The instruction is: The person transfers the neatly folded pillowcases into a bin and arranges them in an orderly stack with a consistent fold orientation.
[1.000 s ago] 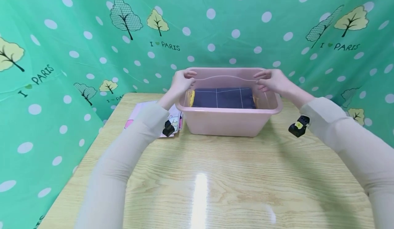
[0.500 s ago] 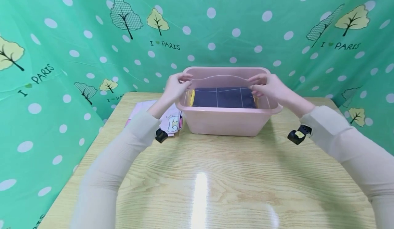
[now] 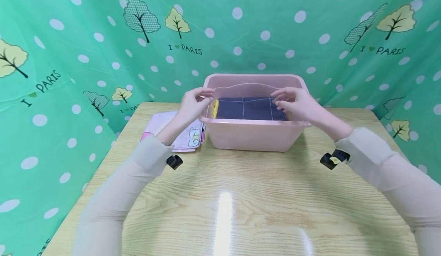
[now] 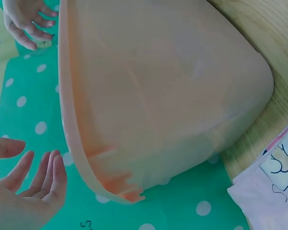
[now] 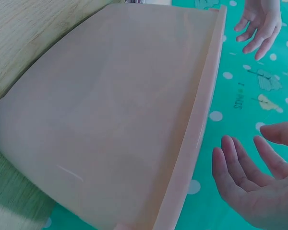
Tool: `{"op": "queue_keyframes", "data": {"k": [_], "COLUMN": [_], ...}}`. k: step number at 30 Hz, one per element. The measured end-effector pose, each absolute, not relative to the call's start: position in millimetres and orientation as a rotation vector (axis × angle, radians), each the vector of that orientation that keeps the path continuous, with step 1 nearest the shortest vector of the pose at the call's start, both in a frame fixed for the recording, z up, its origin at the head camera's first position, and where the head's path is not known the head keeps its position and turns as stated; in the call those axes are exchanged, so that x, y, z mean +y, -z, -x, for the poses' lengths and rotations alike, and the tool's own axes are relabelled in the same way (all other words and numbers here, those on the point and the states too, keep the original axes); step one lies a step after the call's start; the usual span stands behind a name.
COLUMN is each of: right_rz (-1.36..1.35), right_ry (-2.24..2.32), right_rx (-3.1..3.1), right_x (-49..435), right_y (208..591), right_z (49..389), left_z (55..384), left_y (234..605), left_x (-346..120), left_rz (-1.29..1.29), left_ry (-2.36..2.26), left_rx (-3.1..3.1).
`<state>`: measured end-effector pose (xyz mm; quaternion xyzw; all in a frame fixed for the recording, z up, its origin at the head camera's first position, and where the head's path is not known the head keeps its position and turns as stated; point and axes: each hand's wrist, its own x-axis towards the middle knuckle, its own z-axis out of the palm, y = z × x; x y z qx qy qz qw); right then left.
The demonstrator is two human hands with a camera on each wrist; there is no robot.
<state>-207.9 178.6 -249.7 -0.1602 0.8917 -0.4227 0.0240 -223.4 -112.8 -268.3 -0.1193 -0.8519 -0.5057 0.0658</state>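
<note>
A pink plastic bin (image 3: pixel 248 135) stands at the back of the table. Inside it lies a folded navy cloth (image 3: pixel 256 108) with thin white lines, and a bit of yellow (image 3: pixel 215 109) shows at its left end. My left hand (image 3: pixel 193 103) hovers over the bin's left end, its fingers loosely bent around nothing. Over the right part of the bin is my right hand (image 3: pixel 299 103), fingers relaxed and holding nothing. Both wrist views show the left hand (image 4: pixel 31 194) and right hand (image 5: pixel 257 184) apart from the rim, with gaps between thumb and fingers.
A folded pale pink cloth (image 3: pixel 172 124) with a printed cartoon patch lies on the table left of the bin, partly behind my left forearm. The wooden table (image 3: pixel 262 194) stretches toward me. A green dotted curtain (image 3: pixel 241 26) hangs right behind the bin.
My left hand has drifted left and a little toward me. The right hand has shifted left and slightly toward me too. The bin and both cloths stay where they were.
</note>
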Motion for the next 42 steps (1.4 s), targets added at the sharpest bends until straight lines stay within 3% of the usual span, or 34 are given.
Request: {"op": "queue_keyframes", "data": {"k": [15, 42], "right_rz": [0.823, 1.052], "right_ry": [1.365, 1.382], "right_rx": [2.894, 2.866], "right_x": [169.1, 136.9], "right_y": [260.5, 292.1], "right_z": [179.2, 148.0], "left_z": [192.2, 160.5], "left_y": [269.9, 290.2], "left_x": [-123.9, -154.3], "left_rz": [0.458, 0.409], "left_ry": [1.538, 1.521], "left_rx": [-2.528, -2.445]}}
